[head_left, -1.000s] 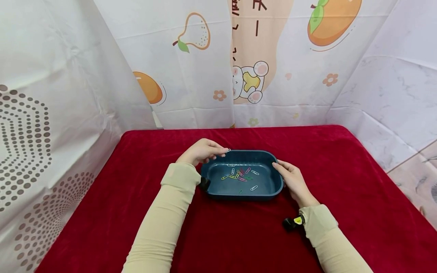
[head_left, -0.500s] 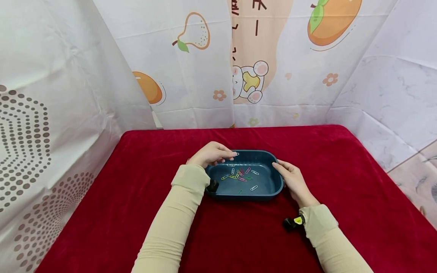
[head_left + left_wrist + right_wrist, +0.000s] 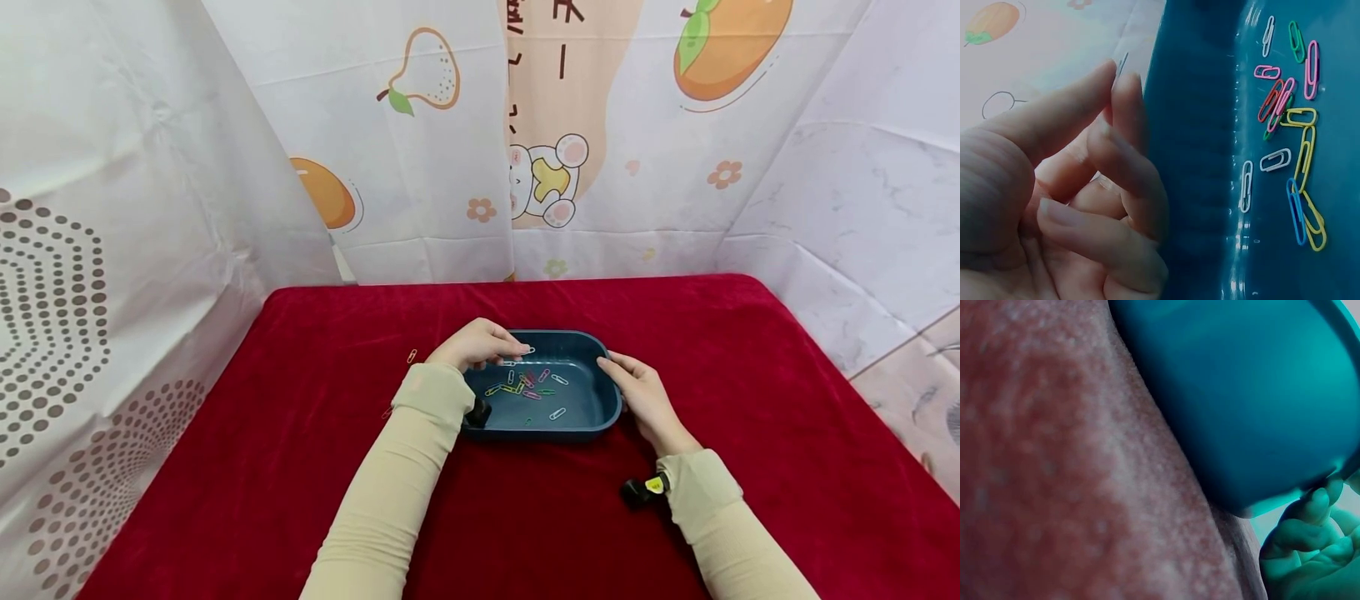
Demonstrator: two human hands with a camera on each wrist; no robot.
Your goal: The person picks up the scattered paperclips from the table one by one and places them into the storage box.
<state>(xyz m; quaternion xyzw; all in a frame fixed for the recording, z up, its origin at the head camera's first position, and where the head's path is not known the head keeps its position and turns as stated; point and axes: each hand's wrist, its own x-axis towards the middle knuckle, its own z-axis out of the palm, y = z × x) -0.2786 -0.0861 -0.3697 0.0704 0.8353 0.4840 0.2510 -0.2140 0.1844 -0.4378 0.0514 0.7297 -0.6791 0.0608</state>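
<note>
My left hand (image 3: 483, 343) is above the far left part of a dark blue tray (image 3: 588, 404). Between thumb and forefinger it pinches a paper clip (image 3: 1123, 63), which looks white in the head view. Several coloured paper clips lie scattered on the tray floor, among them a blue paper clip (image 3: 1296, 211), a red paper clip (image 3: 1270, 100) and a white paper clip (image 3: 557, 413). At the tray's right end my right hand (image 3: 641, 396) grips the rim, thumb on top; in the right wrist view its curled fingers (image 3: 1304, 537) sit against the outer wall.
Red velvet cloth (image 3: 525, 517) covers the table. Left of the tray lie a yellow paper clip (image 3: 412, 356) and a reddish paper clip (image 3: 387, 412), the latter partly behind the left sleeve. A printed curtain (image 3: 450, 200) hangs behind the table.
My left hand has moved right and slightly nearer, from the tray's far left rim to over its inside, still pinching the paper clip. Clips on the cloth have come into sight. The right hand stays put.
</note>
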